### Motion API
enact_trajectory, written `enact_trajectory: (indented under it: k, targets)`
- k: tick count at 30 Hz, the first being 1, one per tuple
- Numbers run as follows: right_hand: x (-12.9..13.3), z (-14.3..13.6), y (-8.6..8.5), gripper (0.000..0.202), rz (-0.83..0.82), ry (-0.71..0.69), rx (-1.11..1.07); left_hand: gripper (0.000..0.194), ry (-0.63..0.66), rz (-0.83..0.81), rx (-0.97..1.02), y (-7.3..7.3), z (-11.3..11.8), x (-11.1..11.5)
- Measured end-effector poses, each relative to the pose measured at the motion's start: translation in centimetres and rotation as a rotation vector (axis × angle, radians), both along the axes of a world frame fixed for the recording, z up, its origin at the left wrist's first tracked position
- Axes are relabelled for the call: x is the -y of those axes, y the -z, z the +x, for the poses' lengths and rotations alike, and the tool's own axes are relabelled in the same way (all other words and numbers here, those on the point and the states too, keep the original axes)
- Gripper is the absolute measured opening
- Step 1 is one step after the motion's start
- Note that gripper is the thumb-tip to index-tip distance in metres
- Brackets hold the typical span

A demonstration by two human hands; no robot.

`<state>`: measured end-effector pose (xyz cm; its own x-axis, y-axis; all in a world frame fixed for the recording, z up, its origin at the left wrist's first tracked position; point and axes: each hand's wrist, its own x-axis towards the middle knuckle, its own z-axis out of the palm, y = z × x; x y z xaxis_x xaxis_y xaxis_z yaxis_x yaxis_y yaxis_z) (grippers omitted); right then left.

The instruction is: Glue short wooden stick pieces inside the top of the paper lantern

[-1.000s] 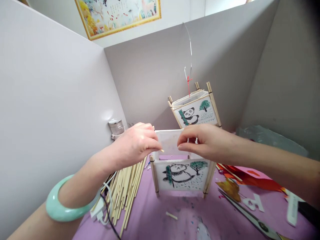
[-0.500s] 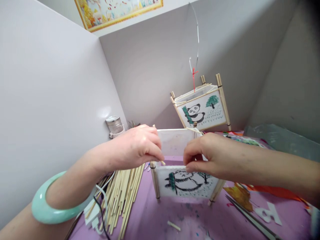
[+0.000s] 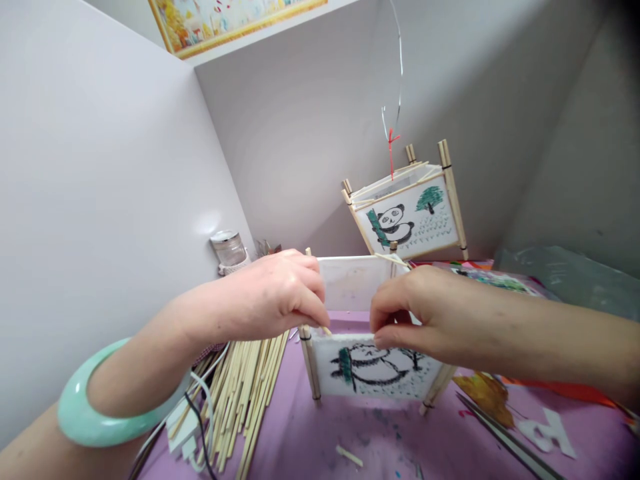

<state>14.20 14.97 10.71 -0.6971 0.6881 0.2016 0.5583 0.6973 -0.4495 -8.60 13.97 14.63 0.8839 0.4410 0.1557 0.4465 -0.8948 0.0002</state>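
Note:
A lantern frame of wooden sticks with white panels [image 3: 370, 373] stands on the purple tabletop, a panda drawn on its front side. My left hand [image 3: 287, 297] is closed in a pinch on a short wooden stick [image 3: 327, 330] over the lantern's front left corner; most of the stick is hidden by the fingers. At the front panel's upper edge, right of the middle, my right hand [image 3: 403, 310] pinches with thumb and fingers. Its thumb touches the edge, and the fingers hide the grip. Behind hangs a second panda lantern [image 3: 405, 213] from a red string and wire.
Many thin wooden sticks [image 3: 245, 393] lie at the left beside a white plug block [image 3: 184, 427] with cables. A lidded glass jar [image 3: 229, 250] stands behind. Scissors [image 3: 505, 433], a yellow leaf [image 3: 485, 397] and a stick offcut [image 3: 349, 456] lie on the purple tabletop [image 3: 305, 447].
The view has shifted slightly. Both hands keep their pinch at the front upper edge, and the short stick in my left hand tilts a little closer to the edge.

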Motion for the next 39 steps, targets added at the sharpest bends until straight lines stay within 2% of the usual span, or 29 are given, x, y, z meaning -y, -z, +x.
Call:
enact_trajectory:
  k: [13, 17, 19, 21, 24, 26, 29, 32, 35, 39]
  targets:
    - [0.2, 0.2, -0.2, 0.014, -0.001, 0.013, 0.051, 0.028, 0.017, 0.013, -0.041, 0.3, -0.2, -0.1]
    - [0.2, 0.4, -1.1, 0.01, -0.016, 0.004, 0.075, 0.035, -0.039, -0.056, 0.106, -0.2, -1.6, 0.3]
    - [0.0, 0.2, -1.7, 0.012, -0.021, 0.004, 0.093, 0.037, -0.12, -0.06, 0.268, -0.2, -2.6, 0.6]
    - [-0.5, -0.5, -2.1, 0.016, -0.022, -0.004, 0.095, 0.031, -0.261, -0.031, 0.436, 0.3, -3.6, 0.9]
    - [-1.1, -2.1, -2.4, 0.02, -0.037, -0.019, 0.093, 0.019, -0.518, -0.05, 0.638, 2.4, -4.3, 1.0]
    - [-1.2, -3.3, -2.5, 0.021, -0.066, -0.022, 0.094, 0.019, -0.644, -0.199, 0.722, 4.1, -4.1, 1.0]
    - [-1.2, -4.9, -2.7, 0.024, -0.131, 0.002, 0.14, 0.019, -0.718, -0.465, 0.788, 6.1, -3.4, 1.0]
    - [-1.1, -5.7, -2.3, 0.03, -0.15, 0.032, 0.179, 0.025, -0.68, -0.537, 0.861, 7.0, -2.9, 0.7]
    - [-1.2, -5.9, -1.5, 0.03, -0.144, 0.026, 0.174, 0.034, -0.583, -0.461, 0.832, 7.3, -2.8, 0.2]
    - [-1.2, -5.8, -0.8, 0.027, -0.144, 0.044, 0.171, 0.029, -0.456, -0.303, 0.713, 7.3, -2.8, -0.3]
